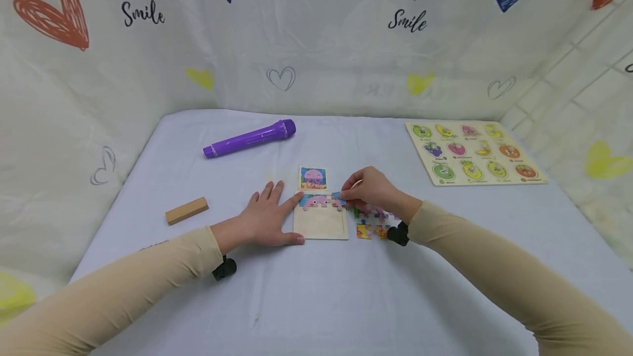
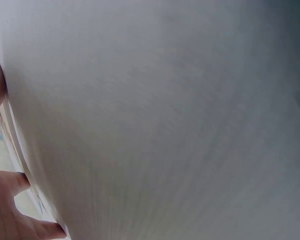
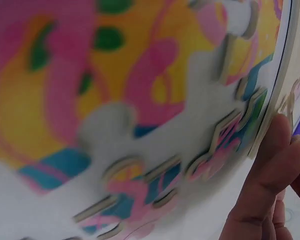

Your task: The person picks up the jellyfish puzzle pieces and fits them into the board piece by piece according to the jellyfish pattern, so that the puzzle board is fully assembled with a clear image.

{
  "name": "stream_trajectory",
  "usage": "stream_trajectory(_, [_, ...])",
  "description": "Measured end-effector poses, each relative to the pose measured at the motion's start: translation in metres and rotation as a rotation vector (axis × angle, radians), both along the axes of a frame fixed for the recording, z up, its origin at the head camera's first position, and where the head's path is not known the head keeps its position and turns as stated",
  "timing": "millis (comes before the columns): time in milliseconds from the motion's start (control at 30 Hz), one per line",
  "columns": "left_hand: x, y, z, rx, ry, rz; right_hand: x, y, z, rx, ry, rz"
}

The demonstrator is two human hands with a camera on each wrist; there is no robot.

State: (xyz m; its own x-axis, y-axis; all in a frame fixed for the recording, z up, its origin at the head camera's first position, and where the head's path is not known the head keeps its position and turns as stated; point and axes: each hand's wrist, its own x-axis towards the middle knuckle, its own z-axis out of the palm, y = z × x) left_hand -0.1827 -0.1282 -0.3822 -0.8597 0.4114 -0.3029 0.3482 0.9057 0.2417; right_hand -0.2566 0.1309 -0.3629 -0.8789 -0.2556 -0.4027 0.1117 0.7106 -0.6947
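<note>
A small wooden puzzle tray [image 1: 318,228] lies mid-table, with pink-and-blue octopus pieces [image 1: 315,201] along its upper part. My left hand [image 1: 262,220] rests spread flat beside it, index finger and thumb at the tray's left edge; in the left wrist view only parts of its fingers [image 2: 20,227] show. Thumb and fingers of my right hand [image 1: 372,192] pinch a puzzle piece [image 1: 337,200] at the tray's upper right corner. Loose puzzle pieces [image 1: 364,231] lie to the right, partly under that hand; the right wrist view shows several close up.
An octopus picture square [image 1: 312,178] lies just beyond the tray. Farther back is a purple toy microphone [image 1: 249,139]. A wooden block [image 1: 187,211] lies at the left, and a fruit puzzle board [image 1: 476,153] at the back right.
</note>
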Motion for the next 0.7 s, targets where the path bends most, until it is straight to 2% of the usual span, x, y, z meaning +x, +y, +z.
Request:
stream_trajectory(267, [0.000,0.000,0.000,-0.003,0.001,0.005,0.000,-0.015,0.000,0.025,-0.008,-0.008])
stream_trajectory(500, [0.000,0.000,0.000,0.006,0.000,0.008,-0.002,-0.024,0.007,0.136,0.020,0.032])
stream_trajectory(700, [0.000,-0.001,0.000,0.009,-0.006,0.007,-0.002,-0.027,0.009,0.189,0.049,0.059])
